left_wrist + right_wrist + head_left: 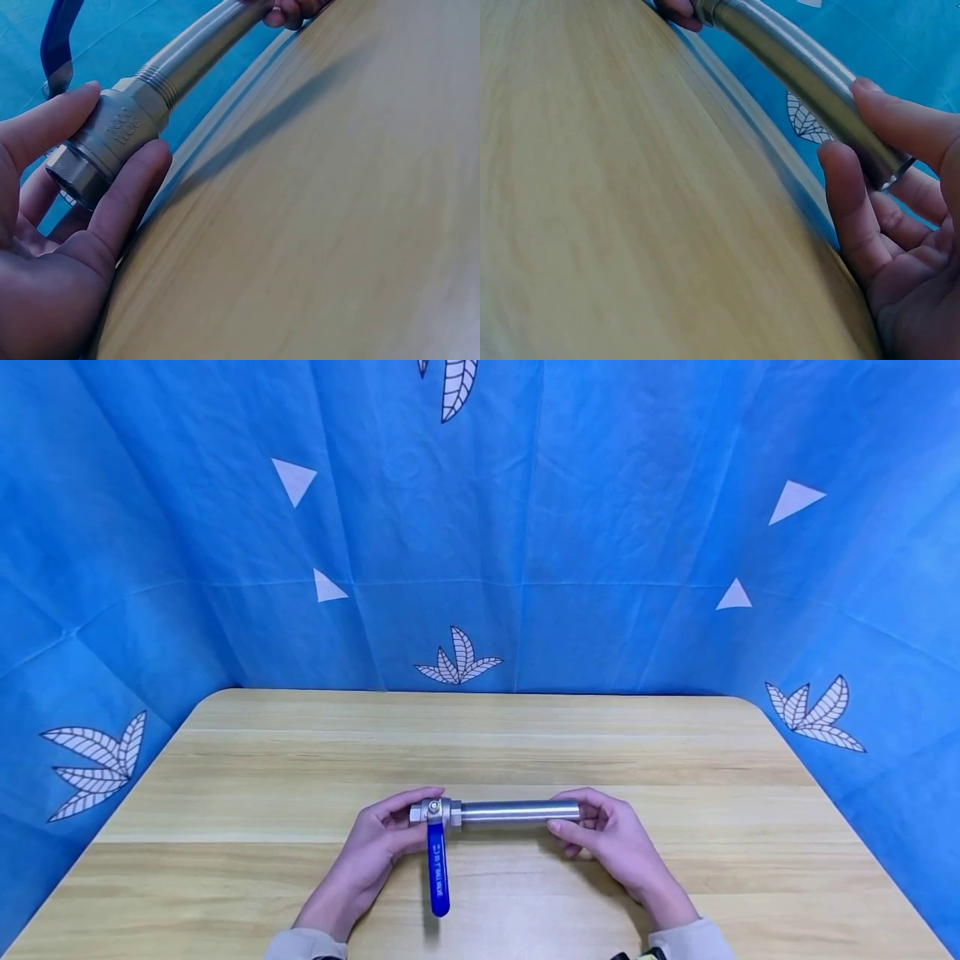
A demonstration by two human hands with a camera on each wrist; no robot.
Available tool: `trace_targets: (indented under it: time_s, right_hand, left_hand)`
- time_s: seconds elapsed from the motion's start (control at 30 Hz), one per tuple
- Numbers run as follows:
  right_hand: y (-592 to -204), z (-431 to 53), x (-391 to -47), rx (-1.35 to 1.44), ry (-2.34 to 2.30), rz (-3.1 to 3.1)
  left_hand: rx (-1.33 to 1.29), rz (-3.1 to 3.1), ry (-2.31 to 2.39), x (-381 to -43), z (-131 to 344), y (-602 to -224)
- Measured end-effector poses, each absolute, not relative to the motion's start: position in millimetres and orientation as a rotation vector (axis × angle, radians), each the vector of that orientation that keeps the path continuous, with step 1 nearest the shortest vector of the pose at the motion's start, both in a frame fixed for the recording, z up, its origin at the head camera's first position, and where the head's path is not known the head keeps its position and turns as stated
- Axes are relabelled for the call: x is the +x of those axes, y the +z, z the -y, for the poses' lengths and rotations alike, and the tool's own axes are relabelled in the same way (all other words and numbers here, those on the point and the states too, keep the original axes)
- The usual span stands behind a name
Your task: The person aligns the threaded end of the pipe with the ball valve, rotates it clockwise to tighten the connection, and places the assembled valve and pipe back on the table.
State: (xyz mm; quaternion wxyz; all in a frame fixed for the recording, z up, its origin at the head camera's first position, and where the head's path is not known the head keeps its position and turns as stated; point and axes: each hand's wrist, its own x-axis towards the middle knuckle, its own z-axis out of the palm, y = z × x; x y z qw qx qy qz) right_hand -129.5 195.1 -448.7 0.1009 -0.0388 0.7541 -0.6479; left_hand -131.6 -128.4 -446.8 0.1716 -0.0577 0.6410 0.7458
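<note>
A steel ball valve (434, 811) with a blue lever handle (438, 870) is joined to a straight metal pipe (517, 812). Thread shows where the pipe enters the valve in the left wrist view. My left hand (375, 837) grips the valve body between thumb and fingers, and the lever points toward me. At the other end my right hand (611, 835) holds the pipe, thumb on the near side and fingers behind. In the right wrist view the pipe's open end (895, 174) shows by the fingers. Valve and pipe are held above the table, roughly level.
A light wooden table (480, 735) with rounded far corners lies under both hands. Blue cloth (600, 527) printed with white leaves and triangles hangs behind it and along both sides.
</note>
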Motion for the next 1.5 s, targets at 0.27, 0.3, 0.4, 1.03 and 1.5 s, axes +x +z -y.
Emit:
trace_targets:
  time_s: [0.27,0.3,0.4,1.03,1.5]
  right_hand:
    - [-450.9,-194.2,-131.6,-0.106,-1.903,-2.203]
    - [-451.2,-194.2,-131.9,-0.108,-1.899,-2.204]
    - [-451.4,-194.2,-132.5,-0.107,-1.884,-2.202]
    - [-447.7,-195.6,-129.6,-0.135,-1.871,-2.205]
    - [-447.9,-194.6,-129.9,-0.139,-1.88,-2.211]
  left_hand:
    - [-0.072,-1.887,2.068,-128.3,128.1,-446.3]
    - [-0.065,-1.892,2.067,-127.9,128.0,-446.3]
    - [-0.059,-1.899,2.067,-127.6,127.7,-447.1]
    - [-0.154,-1.861,2.092,-131.9,126.7,-451.5]
    - [-0.166,-1.869,2.092,-129.9,125.5,-448.9]
